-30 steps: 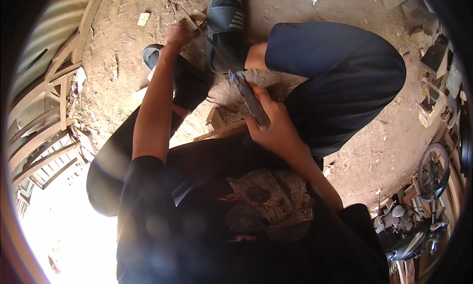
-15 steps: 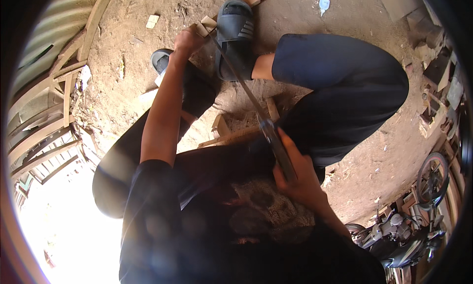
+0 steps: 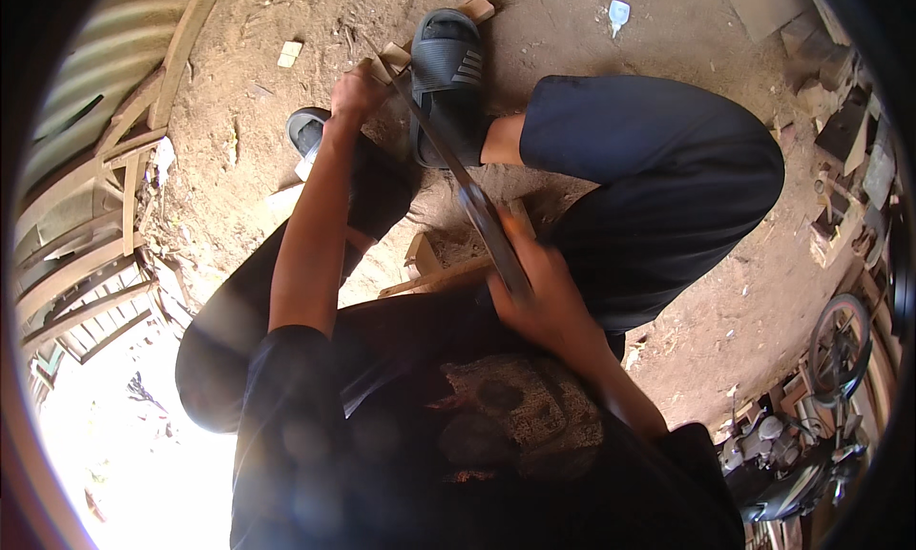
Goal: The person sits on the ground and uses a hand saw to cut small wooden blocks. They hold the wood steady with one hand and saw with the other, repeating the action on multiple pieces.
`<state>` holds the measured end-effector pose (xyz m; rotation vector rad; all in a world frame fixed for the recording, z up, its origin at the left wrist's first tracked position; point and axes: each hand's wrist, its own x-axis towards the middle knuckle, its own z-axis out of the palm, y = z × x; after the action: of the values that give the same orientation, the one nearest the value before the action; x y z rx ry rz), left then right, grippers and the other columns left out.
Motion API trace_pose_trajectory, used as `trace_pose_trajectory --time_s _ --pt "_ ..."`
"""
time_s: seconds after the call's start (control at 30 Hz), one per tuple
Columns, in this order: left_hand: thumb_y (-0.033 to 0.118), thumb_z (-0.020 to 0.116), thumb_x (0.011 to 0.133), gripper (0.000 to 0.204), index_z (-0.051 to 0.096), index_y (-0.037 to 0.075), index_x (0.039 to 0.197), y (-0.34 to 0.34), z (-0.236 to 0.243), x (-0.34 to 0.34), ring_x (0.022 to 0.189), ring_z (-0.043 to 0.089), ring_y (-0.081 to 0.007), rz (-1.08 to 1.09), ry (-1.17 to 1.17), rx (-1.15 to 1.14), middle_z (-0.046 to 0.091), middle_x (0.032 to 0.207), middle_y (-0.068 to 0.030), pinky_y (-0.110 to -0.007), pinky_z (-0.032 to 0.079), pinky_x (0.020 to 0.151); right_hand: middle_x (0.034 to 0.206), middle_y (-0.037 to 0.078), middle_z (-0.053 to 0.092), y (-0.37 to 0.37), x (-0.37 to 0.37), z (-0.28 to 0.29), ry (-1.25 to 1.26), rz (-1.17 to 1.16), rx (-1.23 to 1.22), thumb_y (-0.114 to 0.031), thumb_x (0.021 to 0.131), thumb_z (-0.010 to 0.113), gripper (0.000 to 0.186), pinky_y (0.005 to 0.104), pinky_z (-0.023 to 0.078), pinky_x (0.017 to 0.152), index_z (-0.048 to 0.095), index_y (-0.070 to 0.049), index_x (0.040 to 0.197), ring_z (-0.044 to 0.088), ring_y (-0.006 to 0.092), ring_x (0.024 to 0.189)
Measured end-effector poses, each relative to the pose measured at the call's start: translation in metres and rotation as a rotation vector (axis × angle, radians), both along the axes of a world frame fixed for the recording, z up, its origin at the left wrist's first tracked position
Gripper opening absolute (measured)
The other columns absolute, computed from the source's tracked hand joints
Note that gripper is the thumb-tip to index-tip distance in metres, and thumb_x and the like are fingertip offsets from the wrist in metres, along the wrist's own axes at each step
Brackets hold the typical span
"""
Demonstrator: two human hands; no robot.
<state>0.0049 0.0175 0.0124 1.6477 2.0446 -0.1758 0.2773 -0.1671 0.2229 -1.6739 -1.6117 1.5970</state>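
My right hand [image 3: 546, 292] is wrapped round the dark handle of a handsaw [image 3: 492, 237]. Its long thin blade slants up and to the left, crossing a pale wooden strip [image 3: 396, 56] close to my left hand. My left hand [image 3: 359, 92] is closed on the near end of that strip. The strip passes under the dark slide sandal [image 3: 447, 63] on my right foot, and its far end [image 3: 477, 9] sticks out beyond the toes. How deep the blade sits in the wood cannot be made out.
Wooden pieces [image 3: 448, 271] lie between my legs. A small wood offcut [image 3: 289, 54] and a pale plastic scrap [image 3: 618, 16] rest on the dirt ground. A wooden frame [image 3: 134, 187] stands at left; a motorcycle [image 3: 787, 474] and scrap wood [image 3: 840, 226] are at right.
My right hand has pushed the saw forward, up and to the left, so the blade tip now reaches past the strip. My left hand stays on the strip.
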Motion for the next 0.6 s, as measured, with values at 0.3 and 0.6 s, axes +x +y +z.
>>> trace_pose_trajectory --time_s 0.3,0.6 --pt "0.045 0.069 0.072 0.055 0.057 0.010 0.112 -0.009 0.003 -0.009 0.096 0.064 -0.0384 -0.044 0.012 0.075 0.066 0.100 -0.0220 -0.046 0.051 0.083 0.095 0.022 0.065 -0.034 0.054 0.065 0.040 0.044 -0.072 -0.006 0.081 0.060 0.059 0.0371 0.051 0.071 0.041 0.000 0.137 0.067 0.0336 0.083" --pt "0.030 0.071 0.073 0.049 0.055 0.006 0.112 -0.006 0.027 -0.011 0.098 0.062 -0.0398 0.015 -0.247 0.194 0.066 0.101 -0.0226 -0.045 0.050 0.084 0.080 0.011 0.056 0.009 0.094 0.085 0.445 -0.619 0.210 -0.016 0.078 0.057 0.065 0.0231 0.038 0.048 0.039 0.012 0.133 0.046 0.0095 0.053"
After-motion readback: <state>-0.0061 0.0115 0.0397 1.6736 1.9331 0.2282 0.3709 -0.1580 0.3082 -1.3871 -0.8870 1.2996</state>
